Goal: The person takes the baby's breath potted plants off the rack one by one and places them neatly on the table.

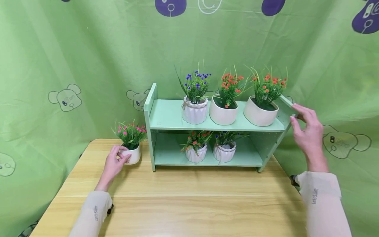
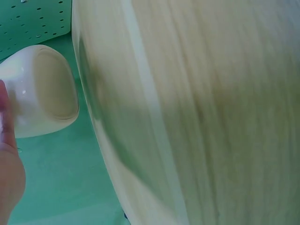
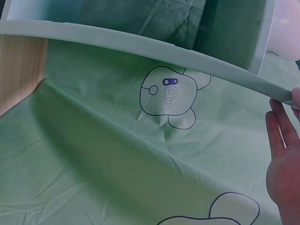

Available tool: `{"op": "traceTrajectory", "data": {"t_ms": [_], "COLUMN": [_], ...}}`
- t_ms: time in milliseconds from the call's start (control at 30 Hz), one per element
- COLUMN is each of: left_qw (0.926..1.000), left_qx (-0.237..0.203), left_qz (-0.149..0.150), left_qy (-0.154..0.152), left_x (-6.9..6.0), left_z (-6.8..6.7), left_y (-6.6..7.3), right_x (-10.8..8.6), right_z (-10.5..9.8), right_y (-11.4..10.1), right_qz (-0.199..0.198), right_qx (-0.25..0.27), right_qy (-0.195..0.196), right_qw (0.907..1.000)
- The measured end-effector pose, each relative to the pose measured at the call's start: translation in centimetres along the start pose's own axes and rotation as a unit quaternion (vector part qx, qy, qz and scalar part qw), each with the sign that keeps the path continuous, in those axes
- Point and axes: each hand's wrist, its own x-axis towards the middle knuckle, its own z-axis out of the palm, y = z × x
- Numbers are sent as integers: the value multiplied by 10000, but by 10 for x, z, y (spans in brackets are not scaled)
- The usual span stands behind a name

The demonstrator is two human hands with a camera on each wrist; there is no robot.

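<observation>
Thumb and fingers of my left hand grip the side of a small white pot with pink flowers, left of the green shelf. In the left wrist view the pot's base shows, raised off the table. My right hand is at the upper front corner of the shelf's right side panel, its thumb and fingers on either side of the edge. The right wrist view shows those fingers fairly straight against the panel's outer side.
On the upper board stand a ribbed pot with blue flowers and two smooth pots with orange flowers. Below are two ribbed pots. The wooden table extends in front; a green curtain hangs behind.
</observation>
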Motion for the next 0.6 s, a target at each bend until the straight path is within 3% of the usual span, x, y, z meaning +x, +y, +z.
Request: {"op": "traceTrajectory", "data": {"t_ms": [300, 600], "left_qw": [9994, 9990], "left_qx": [-40, 18], "left_qz": [-167, -227], "left_qy": [-302, -374], "left_x": [0, -3], "left_z": [1, 2], "left_y": [-5, -9], "right_x": [0, -2], "right_z": [1, -1], "right_y": [-1, -4], "right_qz": [14, 80], "right_qx": [-61, -89], "right_qy": [-13, -75], "right_qw": [10000, 9999]}}
